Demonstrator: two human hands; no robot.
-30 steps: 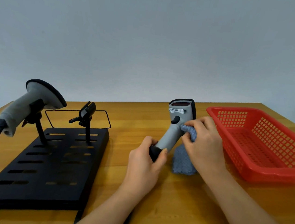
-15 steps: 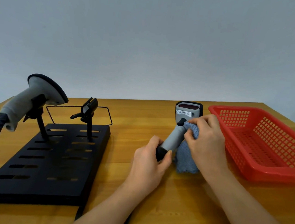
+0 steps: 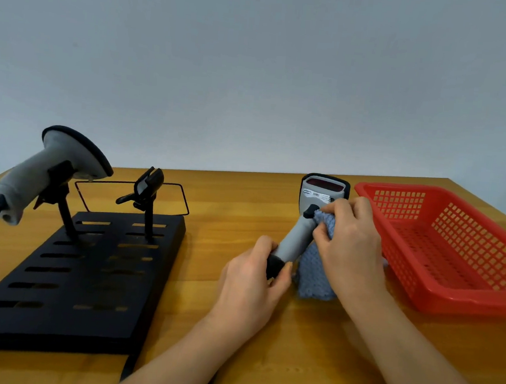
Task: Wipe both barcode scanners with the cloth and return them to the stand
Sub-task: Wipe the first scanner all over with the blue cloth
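Since a moment ago I have turned the scanner in my hands so its window faces me squarely, and my cloth has slid lower along its neck. My left hand grips the black base of the handle; my right hand pinches the cloth against the grey body, at the centre of the bench. I count two scanners: this one, and a second scanner docked on the stand at left. One red basket sits right.

Staged test desk: wooden table, bare grey wall, scanner stand.
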